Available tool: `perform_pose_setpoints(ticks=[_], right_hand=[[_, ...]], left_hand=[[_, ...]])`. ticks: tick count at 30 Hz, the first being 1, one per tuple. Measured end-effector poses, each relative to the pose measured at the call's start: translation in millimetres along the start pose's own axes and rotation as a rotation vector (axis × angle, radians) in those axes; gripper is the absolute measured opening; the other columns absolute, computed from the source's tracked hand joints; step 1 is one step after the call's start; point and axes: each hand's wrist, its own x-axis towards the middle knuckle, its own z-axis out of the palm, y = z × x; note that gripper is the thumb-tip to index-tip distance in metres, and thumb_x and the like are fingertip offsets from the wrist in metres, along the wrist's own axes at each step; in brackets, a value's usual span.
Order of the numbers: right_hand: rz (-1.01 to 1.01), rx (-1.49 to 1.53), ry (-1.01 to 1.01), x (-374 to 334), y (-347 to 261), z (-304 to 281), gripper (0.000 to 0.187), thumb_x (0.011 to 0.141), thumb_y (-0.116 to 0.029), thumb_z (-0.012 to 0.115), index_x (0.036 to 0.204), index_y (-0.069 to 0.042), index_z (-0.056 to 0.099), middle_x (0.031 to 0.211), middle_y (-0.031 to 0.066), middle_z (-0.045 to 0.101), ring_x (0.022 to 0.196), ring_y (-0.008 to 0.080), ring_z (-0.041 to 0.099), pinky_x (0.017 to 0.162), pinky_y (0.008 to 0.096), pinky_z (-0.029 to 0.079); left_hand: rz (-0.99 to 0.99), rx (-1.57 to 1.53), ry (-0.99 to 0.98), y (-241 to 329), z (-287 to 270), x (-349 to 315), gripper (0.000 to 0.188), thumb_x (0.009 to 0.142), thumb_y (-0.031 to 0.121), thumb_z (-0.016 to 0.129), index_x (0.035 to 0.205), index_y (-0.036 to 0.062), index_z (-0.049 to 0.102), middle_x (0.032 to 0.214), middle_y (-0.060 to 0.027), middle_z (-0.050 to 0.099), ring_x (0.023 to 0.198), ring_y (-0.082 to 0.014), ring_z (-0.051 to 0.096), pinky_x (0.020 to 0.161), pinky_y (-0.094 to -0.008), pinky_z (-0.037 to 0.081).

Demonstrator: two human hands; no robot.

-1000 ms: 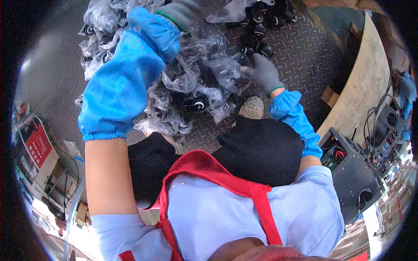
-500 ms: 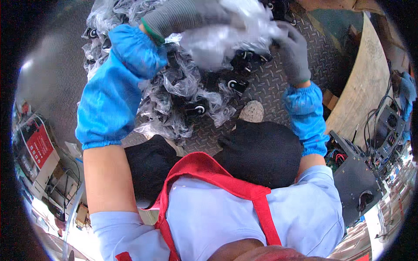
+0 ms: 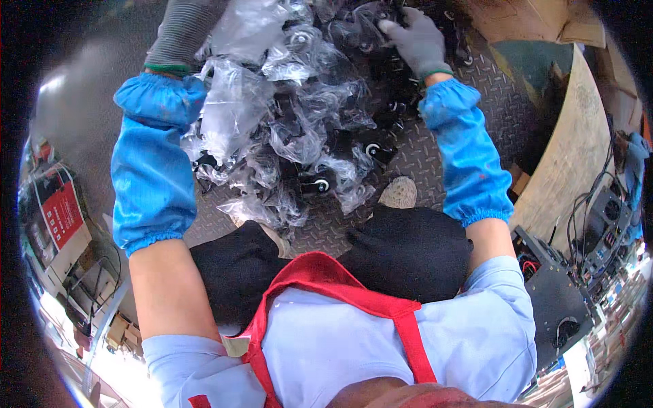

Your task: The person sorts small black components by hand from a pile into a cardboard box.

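In front of me on the floor lies a heap of black castor wheels point(image 3: 372, 150) with white-rimmed hubs, many wrapped in clear plastic bags point(image 3: 235, 109). My left hand point(image 3: 185, 30), in a grey glove with a green cuff, is beside the heap's left side at the upper edge. Its fingers are cut off from view. At the heap's far right, my right hand point(image 3: 418, 44), gloved the same way, has its thumb and fingers apart near a bagged castor. Nothing shows in its grasp.
Patterned metal flooring point(image 3: 435, 163) surrounds the heap. A curved wooden board point(image 3: 568, 146) stands on the right, near a dark electronics case point(image 3: 554, 292) with cables. Cardboard point(image 3: 517, 20) lies at the far right. A red-and-white printed box point(image 3: 58, 214) is at left.
My left hand has moved left and away from the heap's middle. My right hand has moved up and left. The plastic that was blurred between them now lies on the heap.
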Motion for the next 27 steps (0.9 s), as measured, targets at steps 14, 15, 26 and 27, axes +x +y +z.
perform_pose_setpoints(ticks=[14, 15, 26, 27], right_hand=[[-0.267, -0.728, -0.494, -14, 40, 6, 0.043, 0.083, -0.015, 0.053, 0.127, -0.017, 0.053, 0.11, 0.0138, 0.064, 0.104, 0.0362, 0.06, 0.086, 0.0485, 0.045], [-0.265, -0.735, -0.493, -18, 39, 3, 0.043, 0.083, -0.015, 0.053, 0.127, -0.017, 0.053, 0.11, 0.0138, 0.064, 0.104, 0.0362, 0.06, 0.086, 0.0485, 0.045], [-0.729, -0.87, -0.358, -16, 20, 47, 0.024, 0.08, -0.014, 0.057, 0.101, -0.015, 0.068, 0.116, 0.0099, 0.058, 0.107, 0.0299, 0.056, 0.086, 0.0459, 0.046], [-0.661, -1.024, -0.396, -10, 20, 47, 0.021, 0.079, -0.014, 0.056, 0.096, -0.015, 0.069, 0.113, 0.0096, 0.059, 0.106, 0.0297, 0.056, 0.084, 0.0467, 0.046]], left_hand=[[0.064, 0.369, -0.079, 6, 11, -16, 0.031, 0.073, 0.007, 0.069, 0.102, -0.0003, 0.064, 0.093, -0.0036, 0.065, 0.088, -0.0125, 0.058, 0.081, -0.0288, 0.047], [0.067, 0.362, -0.078, 5, 12, -16, 0.031, 0.073, 0.007, 0.069, 0.102, -0.0003, 0.064, 0.093, -0.0036, 0.065, 0.088, -0.0125, 0.058, 0.081, -0.0288, 0.047], [0.134, 0.384, -0.139, 15, 32, -14, 0.037, 0.071, 0.006, 0.07, 0.107, 0.0006, 0.063, 0.094, -0.0012, 0.065, 0.088, -0.0109, 0.057, 0.08, -0.0271, 0.046], [0.135, 0.385, -0.137, 15, 30, -15, 0.037, 0.071, 0.006, 0.07, 0.107, 0.0006, 0.063, 0.094, -0.0012, 0.065, 0.088, -0.0109, 0.057, 0.08, -0.0271, 0.046]])
